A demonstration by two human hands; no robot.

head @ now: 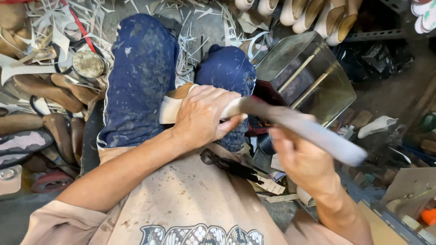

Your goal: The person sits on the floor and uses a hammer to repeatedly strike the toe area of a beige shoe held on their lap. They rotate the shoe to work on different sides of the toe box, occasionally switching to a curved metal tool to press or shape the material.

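Observation:
My left hand (pixel 202 113) presses down on a beige shoe piece on a wooden last (pixel 175 103) that rests across my knees in dark blue trousers (pixel 141 77). My right hand (pixel 297 156) grips a long grey tool (pixel 309 129), blurred by motion, whose far end meets the beige piece beside my left fingers. Dark pliers (pixel 229 165) lie on my apron-covered lap below the left hand.
Wooden shoe lasts (pixel 50 90) and soles lie at the left among pale leather scraps (pixel 91 13). A round tin lid (pixel 88 64) sits near them. A clear box with sticks (pixel 309 77) stands at the right, pale shoe forms (pixel 318 16) above it.

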